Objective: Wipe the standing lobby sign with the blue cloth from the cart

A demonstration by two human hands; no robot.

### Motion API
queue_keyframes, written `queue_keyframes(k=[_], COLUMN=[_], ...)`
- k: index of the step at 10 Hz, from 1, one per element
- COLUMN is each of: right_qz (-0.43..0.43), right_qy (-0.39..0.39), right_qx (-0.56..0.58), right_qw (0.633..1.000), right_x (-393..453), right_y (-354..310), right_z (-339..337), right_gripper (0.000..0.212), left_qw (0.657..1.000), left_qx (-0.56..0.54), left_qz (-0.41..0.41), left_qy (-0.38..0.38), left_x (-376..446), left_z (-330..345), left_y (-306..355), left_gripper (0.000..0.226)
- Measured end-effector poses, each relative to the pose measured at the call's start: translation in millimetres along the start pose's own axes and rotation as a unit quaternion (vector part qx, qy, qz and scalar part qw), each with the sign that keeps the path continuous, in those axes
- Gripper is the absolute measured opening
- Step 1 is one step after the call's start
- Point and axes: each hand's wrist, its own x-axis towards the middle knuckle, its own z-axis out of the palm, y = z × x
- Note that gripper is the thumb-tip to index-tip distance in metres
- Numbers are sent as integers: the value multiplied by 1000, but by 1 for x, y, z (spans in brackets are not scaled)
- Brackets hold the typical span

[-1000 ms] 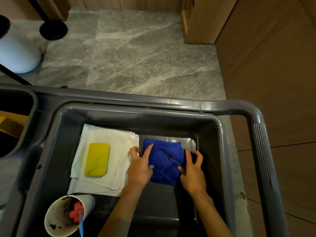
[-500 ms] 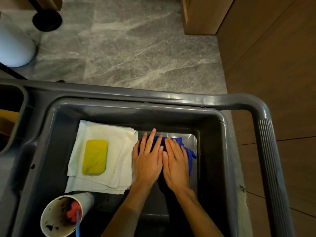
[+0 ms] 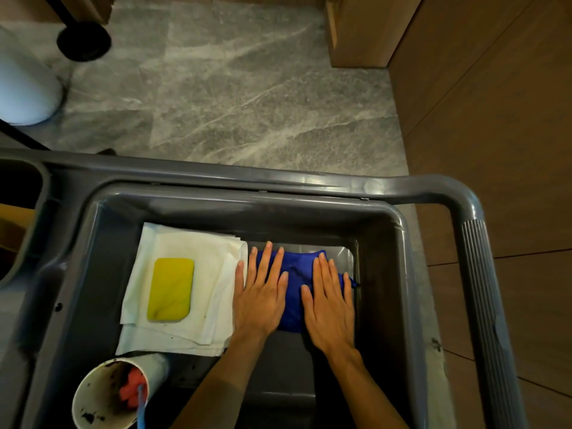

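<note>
The blue cloth (image 3: pixel 296 286) lies folded in the grey bin of the cart (image 3: pixel 399 243), right of centre. My left hand (image 3: pixel 261 292) presses flat on the cloth's left side with straight fingers. On the cloth's right side my right hand (image 3: pixel 329 300) lies flat the same way. A strip of blue shows between the two hands, and a corner sticks out at the right. The lobby sign itself is not in view; only a black round base (image 3: pixel 83 41) with a pole stands on the floor at the far left.
White cloths (image 3: pixel 216 292) with a yellow sponge (image 3: pixel 170 289) on top lie left of the blue cloth. A stained white cup (image 3: pixel 93 400) holding a pink-headed tool stands at the bin's near left. A white cylinder (image 3: pixel 24 88) stands far left; wooden wall panels (image 3: pixel 495 119) rise at the right.
My hands moved from the cloth's edges onto its top and flattened. Since half a second ago they have slid apart sideways, uncovering blue between them.
</note>
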Motion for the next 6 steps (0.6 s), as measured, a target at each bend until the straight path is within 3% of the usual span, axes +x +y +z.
queue_keyframes(k=[1, 2, 3, 4, 5, 6], right_qz=[12, 27, 64, 16, -42, -57], right_qy=[-24, -22, 54, 65, 65, 5], right_qx=[23, 116, 180, 90, 34, -25], right_qw=[999, 993, 980, 994, 996, 998], right_x=[-1, 0, -4, -19, -29, -35], right_y=[1, 0, -7, -14, -15, -20], right_z=[-7, -22, -44, -59, -61, -60], right_gripper=[62, 54, 43, 38, 44, 58], left_qw=[1000, 999, 989, 993, 995, 992], left_qx=[-1, -35, -134, -86, -54, -48], left_qz=[11, 9, 1, 38, 12, 14], left_qy=[-22, -27, 62, 67, 86, 116], left_x=[0, -3, -13, -26, -34, -47], left_z=[-2, -16, -39, -55, -69, -78], left_y=[-5, -3, 1, -1, 2, 9], left_gripper=[62, 60, 53, 49, 51, 53])
